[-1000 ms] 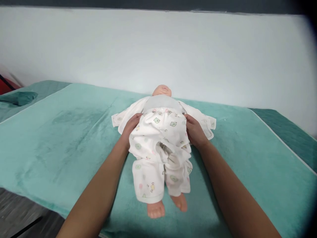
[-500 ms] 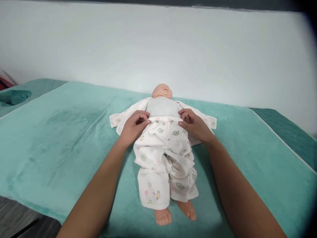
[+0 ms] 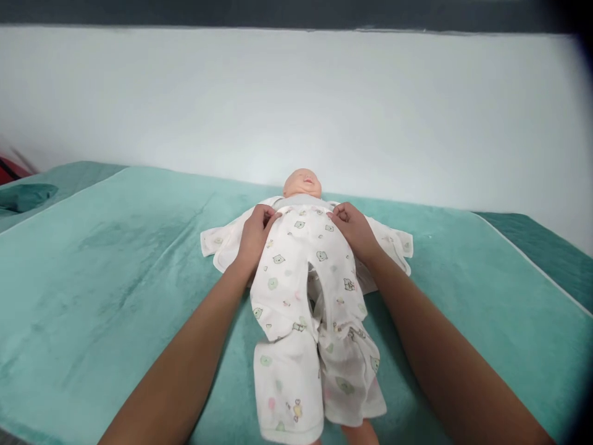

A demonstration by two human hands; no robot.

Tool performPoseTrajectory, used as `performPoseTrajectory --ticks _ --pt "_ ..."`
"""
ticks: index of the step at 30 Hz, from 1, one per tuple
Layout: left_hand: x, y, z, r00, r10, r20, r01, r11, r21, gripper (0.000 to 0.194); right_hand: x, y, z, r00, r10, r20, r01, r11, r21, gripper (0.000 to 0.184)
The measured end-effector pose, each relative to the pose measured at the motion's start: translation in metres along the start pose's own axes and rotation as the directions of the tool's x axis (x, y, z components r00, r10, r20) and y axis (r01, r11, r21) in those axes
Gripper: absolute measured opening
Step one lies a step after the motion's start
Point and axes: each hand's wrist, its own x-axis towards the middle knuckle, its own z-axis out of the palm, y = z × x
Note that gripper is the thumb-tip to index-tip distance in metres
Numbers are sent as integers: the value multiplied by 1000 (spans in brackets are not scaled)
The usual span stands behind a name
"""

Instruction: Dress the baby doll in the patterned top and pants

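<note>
Since the earlier frame, the pants (image 3: 310,241) have come up the doll (image 3: 302,183): their waistband (image 3: 302,211) now lies high over the torso, leaving a narrow grey strip of chest (image 3: 301,200) below the head. The doll lies face up on the green cover (image 3: 139,278), between our forearms (image 3: 185,352). We judge uneven pulling the main risk, as it would skew the waist; a fingertip hold could slip, and a hard tug might drag the doll. The open shirt (image 3: 222,241) spreads beneath, so its edges could catch. Our left hand (image 3: 254,233) and right hand (image 3: 356,230) each pinch one side of the waistband, thumbs against curled fingers, forearms reaching forward and inward.
</note>
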Motion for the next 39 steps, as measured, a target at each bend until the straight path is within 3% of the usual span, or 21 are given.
performPoseTrajectory --ticks 3,6,8,10,13,16,21,26,30,33,36,39 --pt "1 4 -8 968 230 99 -237 969 68 18 -4 -1 -1 990 -138 -1 138 990 -5 22" --pt "7 9 -14 939 279 199 -300 951 81 19 -2 -2 0 969 -243 36 243 970 4 23" --pt "14 10 -15 946 219 237 -247 965 93 22 3 -2 1 969 -232 89 233 973 0 24" --pt "22 11 -13 970 123 210 -157 975 157 21 11 -1 2 976 -190 103 195 980 -40 24" --pt "35 7 -7 998 10 69 -28 967 255 19 26 2 3 991 -136 21 137 971 -196 21" --pt "45 1 3 998 -36 -51 49 959 281 19 40 7 4 992 -92 -88 61 952 -300 21" --pt "49 -8 14 996 -86 -8 85 968 235 16 46 15 10 987 -66 -145 39 982 -183 20" --pt "35 -14 10 998 62 20 -64 986 157 20 29 23 16 983 -99 -153 114 989 96 17" --pt "11 -18 0 973 230 17 -230 967 112 26 4 22 13 977 -116 -179 146 976 164 22" --pt "-11 -18 -8 959 284 -6 -278 944 176 29 -17 17 9 974 -76 -215 107 984 139 23" --pt "-31 -12 -14 968 252 -5 -243 938 248 30 -36 12 4 963 77 -256 -66 996 51 21" --pt "-44 -7 -18 996 87 10 -88 979 183 26 -49 10 -2 959 231 -163 -233 972 2 20"
